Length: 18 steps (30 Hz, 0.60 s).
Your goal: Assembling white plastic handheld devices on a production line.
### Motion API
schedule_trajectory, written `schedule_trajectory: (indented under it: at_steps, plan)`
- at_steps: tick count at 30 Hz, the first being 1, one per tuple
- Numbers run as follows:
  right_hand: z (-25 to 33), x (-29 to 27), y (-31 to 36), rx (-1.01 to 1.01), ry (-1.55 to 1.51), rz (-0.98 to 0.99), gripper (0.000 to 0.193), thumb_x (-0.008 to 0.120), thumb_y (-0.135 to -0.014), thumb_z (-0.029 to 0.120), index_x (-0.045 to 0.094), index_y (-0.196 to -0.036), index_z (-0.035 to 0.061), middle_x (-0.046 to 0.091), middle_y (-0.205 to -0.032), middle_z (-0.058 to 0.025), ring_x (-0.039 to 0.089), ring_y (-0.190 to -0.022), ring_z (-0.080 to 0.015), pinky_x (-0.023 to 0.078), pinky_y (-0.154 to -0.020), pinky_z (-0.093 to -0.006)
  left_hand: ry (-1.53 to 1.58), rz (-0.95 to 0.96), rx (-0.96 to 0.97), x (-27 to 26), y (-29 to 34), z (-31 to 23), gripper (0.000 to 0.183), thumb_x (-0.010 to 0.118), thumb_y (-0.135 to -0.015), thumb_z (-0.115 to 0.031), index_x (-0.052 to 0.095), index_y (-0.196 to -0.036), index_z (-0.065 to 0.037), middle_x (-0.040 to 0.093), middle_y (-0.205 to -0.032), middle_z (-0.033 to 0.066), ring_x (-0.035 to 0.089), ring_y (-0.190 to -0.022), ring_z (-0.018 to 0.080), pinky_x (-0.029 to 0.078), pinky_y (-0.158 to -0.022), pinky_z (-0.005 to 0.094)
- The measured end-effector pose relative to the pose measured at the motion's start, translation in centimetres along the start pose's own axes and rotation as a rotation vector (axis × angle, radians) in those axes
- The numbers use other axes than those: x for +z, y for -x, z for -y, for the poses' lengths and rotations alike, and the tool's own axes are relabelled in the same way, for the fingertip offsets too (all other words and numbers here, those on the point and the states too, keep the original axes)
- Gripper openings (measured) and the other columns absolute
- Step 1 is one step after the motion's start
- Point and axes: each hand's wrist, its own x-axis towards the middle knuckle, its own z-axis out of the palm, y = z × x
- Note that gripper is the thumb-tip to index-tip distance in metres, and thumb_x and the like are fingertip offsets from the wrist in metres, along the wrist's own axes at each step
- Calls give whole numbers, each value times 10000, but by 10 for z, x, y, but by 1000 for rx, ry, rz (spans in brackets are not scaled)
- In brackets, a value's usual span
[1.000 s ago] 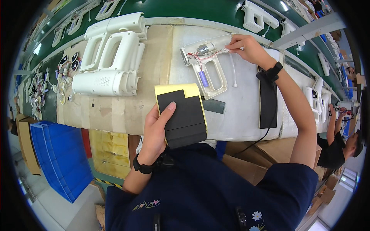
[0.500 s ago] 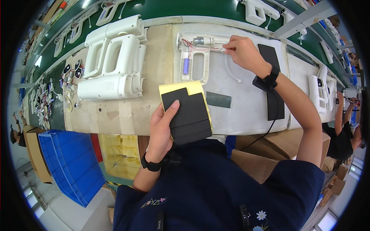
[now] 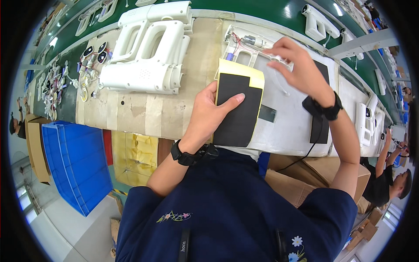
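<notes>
A blue bin point(image 3: 76, 168) sits on the floor at the far left, below the workbench point(image 3: 144, 115). On the bench's left end lies a scatter of small black and white parts point(image 3: 65, 81), and just right of them a stack of white plastic shells point(image 3: 148, 56) with handle openings. Nearer the middle, the left hand point(image 3: 209, 115) grips a black sheet point(image 3: 238, 111) on yellow backing, thumb laid across the black face and the other fingers curled behind its left edge; the sheet hangs over the front edge of the bench, close to the body. Behind it, an open white shell with a small motor and red wires point(image 3: 246, 46) lies on the white mat point(image 3: 288, 126). The right hand point(image 3: 299, 65) hovers over that shell, fingers loosely spread and bent downward, tips touching its right part. A black wristband point(image 3: 327, 109) circles that wrist
</notes>
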Motion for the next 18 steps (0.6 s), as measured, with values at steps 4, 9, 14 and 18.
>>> schedule_trajectory:
  at_steps: [4,9,14,18]
  plan:
    - [39,31,-2,-255,-127,-45,288,667,-846,66,666,-1131,27,599,-973,-105,586,-867,-258,478,-742,-310,-22,-16,43,1,-5,1,295,693,-863,-59,580,-1118,38,675,-972,78,641,-862,108,540,-741,257]
    - [34,45,-14,-143,-245,35,255,695,-840,76,697,-1091,28,628,-941,-102,599,-828,-227,480,-747,-329,-265,-2,178,-10,-11,6,290,697,-867,-108,588,-1104,18,667,-918,66,620,-836,97,518,-719,259]
    - [17,36,-15,352,-899,483,241,705,-862,74,685,-1086,-11,648,-1004,-63,614,-910,-120,491,-869,-274,-354,224,115,-18,-6,-4,278,688,-877,-146,609,-1107,-12,659,-913,55,594,-812,94,491,-733,262]
    - [24,39,-12,274,-787,456,237,667,-881,58,643,-1099,-33,628,-1032,-76,603,-949,-141,489,-904,-285,-321,253,75,-23,-9,6,296,675,-888,-150,595,-1133,-7,657,-939,60,591,-844,99,488,-769,265]
